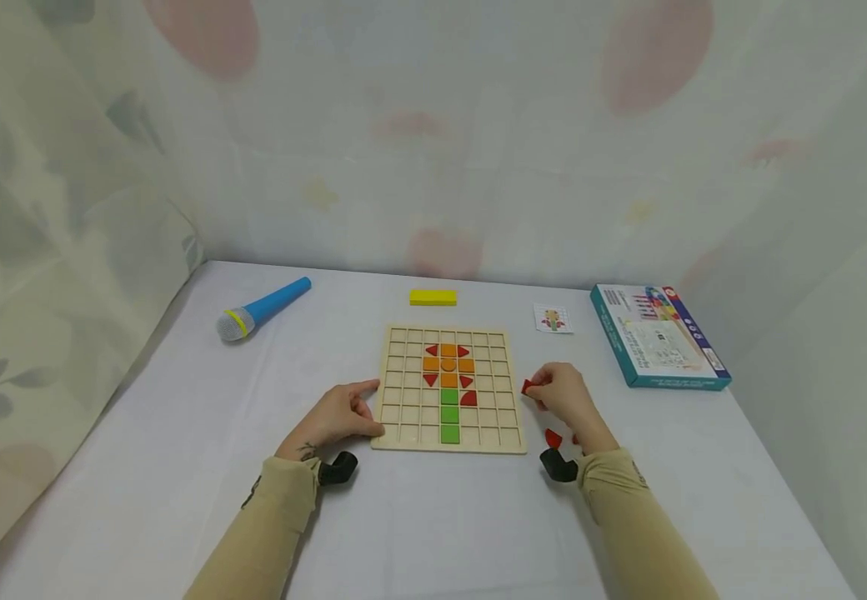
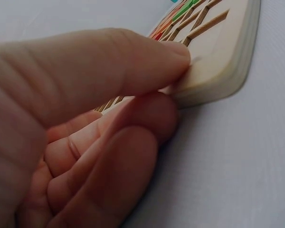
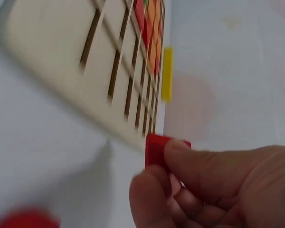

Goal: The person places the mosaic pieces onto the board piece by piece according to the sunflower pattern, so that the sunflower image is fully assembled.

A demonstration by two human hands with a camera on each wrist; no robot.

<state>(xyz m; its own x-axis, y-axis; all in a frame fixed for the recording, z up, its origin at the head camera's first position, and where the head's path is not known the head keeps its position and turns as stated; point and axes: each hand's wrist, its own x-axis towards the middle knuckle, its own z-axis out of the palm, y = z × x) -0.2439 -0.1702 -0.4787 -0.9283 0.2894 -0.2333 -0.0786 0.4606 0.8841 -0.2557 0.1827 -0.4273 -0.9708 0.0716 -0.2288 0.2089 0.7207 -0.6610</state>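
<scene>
Compartments of a square, pale wooden grid board [image 1: 409,414], flat in the middle of a white cloth-covered desk [image 1: 441,533], hold four orange squares [image 1: 448,350] round an orange disc [image 1: 448,365], with red triangles [image 1: 430,379] at the diagonals. Below, three green squares [image 1: 449,414] run to the board's near edge; a red quarter-round piece [image 1: 468,398] sits right of the topmost.

The left hand [image 1: 339,414] pinches the board's near left corner. The right hand [image 1: 563,392], just beyond its right edge, has thumb and finger clamped on a flat red piece [image 3: 156,149], partly covered. Nearer lies a loose red piece [image 1: 553,438]; the wrist hides most of another.

Along the desk's far edge are a yellow rectangular block [image 1: 433,297] and a small printed card [image 1: 553,319]. A teal-sided cardboard box [image 1: 662,342] occupies the far right corner, a blue microphone with a grey head [image 1: 272,304] the far left.
</scene>
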